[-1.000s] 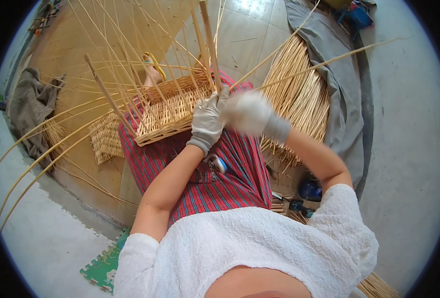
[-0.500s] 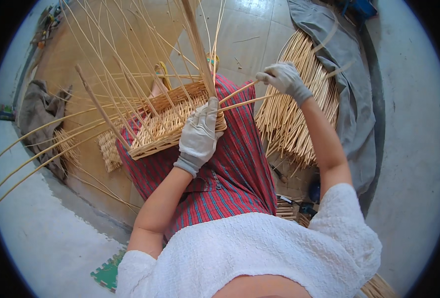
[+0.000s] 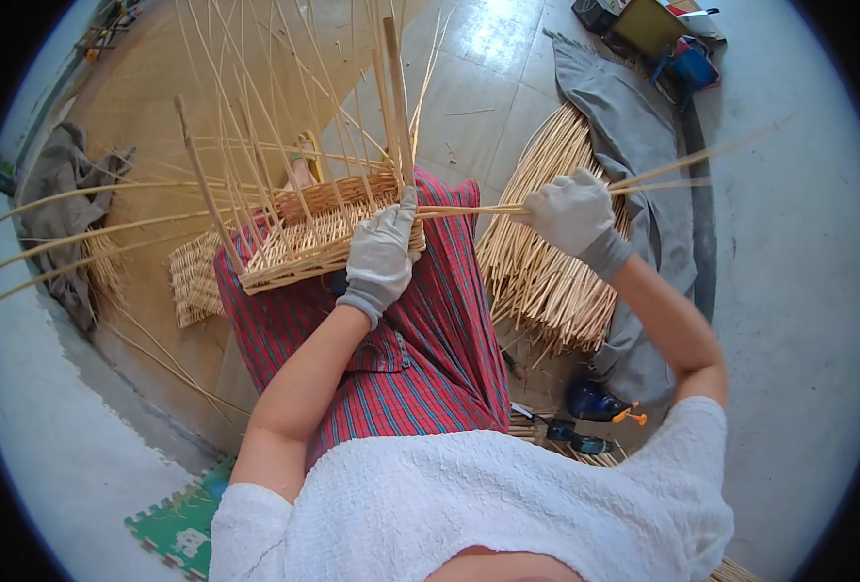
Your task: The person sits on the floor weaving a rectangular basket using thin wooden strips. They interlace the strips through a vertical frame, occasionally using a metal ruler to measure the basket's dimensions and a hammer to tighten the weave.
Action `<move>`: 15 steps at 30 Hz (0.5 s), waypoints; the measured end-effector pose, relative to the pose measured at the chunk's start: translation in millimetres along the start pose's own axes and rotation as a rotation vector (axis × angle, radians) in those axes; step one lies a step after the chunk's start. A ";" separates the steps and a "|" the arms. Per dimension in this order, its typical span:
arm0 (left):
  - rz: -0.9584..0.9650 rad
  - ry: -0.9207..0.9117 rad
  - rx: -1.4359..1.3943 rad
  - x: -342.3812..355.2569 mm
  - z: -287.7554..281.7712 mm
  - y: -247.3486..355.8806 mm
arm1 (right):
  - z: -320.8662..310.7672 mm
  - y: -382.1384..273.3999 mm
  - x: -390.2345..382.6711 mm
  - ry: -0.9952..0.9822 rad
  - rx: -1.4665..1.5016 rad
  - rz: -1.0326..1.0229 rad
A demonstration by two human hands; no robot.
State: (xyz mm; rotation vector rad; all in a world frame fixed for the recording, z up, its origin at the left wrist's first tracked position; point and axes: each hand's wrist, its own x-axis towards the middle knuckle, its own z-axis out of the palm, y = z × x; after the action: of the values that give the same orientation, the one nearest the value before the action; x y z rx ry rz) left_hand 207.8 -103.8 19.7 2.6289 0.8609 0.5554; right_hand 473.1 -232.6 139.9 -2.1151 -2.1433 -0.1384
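A partly woven wicker basket (image 3: 299, 267) rests on my lap over a red striped cloth (image 3: 420, 388). Its thin stakes and thicker corner sticks (image 3: 398, 107) stand up from the base. My gloved left hand (image 3: 379, 252) is closed round the basket's near right corner, its fingers partly hidden behind the wall. Out to the right, my gloved right hand (image 3: 575, 211) is closed round wicker rods (image 3: 469, 210) that run from that corner. The rods lie close together between the hands, and their loose ends stick out beyond my right hand.
A big bundle of cut rods (image 3: 546, 281) lies on a grey cloth (image 3: 624, 136) at the right. Long rods (image 3: 81, 247) reach out leftward from the basket. Another woven piece (image 3: 195, 276) sits left of my lap. A dark blue object (image 3: 595, 398) and tools lie by my right side.
My right hand has moved down and gathered the two spread rods into one line. The basket and my left hand have shifted slightly left in view.
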 end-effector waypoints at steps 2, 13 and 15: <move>0.000 -0.001 0.097 -7.7 5.5 -8.1 | -29.3 -52.4 27.2 -0.162 0.169 -0.224; -0.355 0.368 -1.289 -38.5 -48.6 -11.0 | 69.7 -96.6 96.9 -0.031 1.046 0.366; -0.497 0.368 -1.411 -44.5 -34.6 -57.2 | 94.6 -90.5 91.8 -0.094 1.100 0.560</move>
State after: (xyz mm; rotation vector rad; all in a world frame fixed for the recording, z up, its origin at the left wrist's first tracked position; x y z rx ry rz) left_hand 130.9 -81.3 14.9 1.0236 0.7267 1.0017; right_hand 379.2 -128.7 62.8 -1.8418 -1.0677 0.9542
